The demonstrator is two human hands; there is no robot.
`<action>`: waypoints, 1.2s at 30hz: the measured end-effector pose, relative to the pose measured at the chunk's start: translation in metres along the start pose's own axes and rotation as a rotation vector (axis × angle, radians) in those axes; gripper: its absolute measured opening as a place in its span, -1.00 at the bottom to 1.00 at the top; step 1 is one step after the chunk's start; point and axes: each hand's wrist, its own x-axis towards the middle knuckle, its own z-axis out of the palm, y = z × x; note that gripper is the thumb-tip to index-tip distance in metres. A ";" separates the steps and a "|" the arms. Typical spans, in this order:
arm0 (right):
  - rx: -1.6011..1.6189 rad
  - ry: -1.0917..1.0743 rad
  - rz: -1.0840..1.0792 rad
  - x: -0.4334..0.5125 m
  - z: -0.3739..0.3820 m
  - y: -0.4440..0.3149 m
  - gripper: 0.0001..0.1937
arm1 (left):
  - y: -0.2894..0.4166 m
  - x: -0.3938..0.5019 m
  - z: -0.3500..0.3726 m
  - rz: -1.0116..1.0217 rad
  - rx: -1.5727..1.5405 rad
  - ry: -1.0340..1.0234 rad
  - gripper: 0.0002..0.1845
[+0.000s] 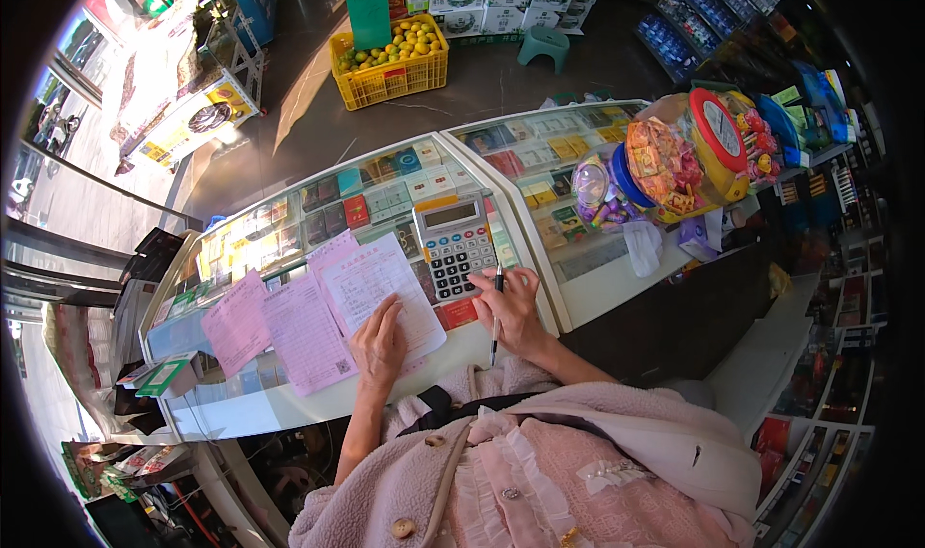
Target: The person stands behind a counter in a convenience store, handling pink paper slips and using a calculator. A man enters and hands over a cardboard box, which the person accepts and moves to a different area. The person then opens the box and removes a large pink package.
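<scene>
My left hand [379, 340] rests with its fingers on a white paper form [376, 288] that bears printing and handwriting. Between the fingers of my right hand [512, 309] is a pen [497, 317]; a fingertip is at the lower keys of a grey desktop calculator [455, 244]. The calculator lies on the glass display counter [303, 187], just right of the form. Partly under the form and to its left lie pink paper slips, among them a printed sheet [307, 331] with a square code and another pink sheet [237, 320] farther left.
Candy jars, one with a red lid [717, 130], stand on the counter at the right beside a white tissue [642, 248]. A small green-and-white stand [170, 376] is at the left end. Beyond the counter are a yellow crate [394, 78] of citrus fruit and a green stool [543, 46].
</scene>
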 end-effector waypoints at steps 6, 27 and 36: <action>-0.038 -0.012 -0.007 0.019 0.006 0.003 -0.83 | 0.000 0.001 -0.001 0.001 0.013 -0.004 -0.66; -0.063 -0.024 -0.001 -0.007 -0.006 0.004 -0.91 | -0.007 -0.006 -0.001 0.053 -0.005 -0.002 -0.70; -0.037 -0.007 0.015 -0.007 -0.008 0.004 -0.83 | -0.003 -0.010 -0.003 0.027 -0.005 -0.011 -0.62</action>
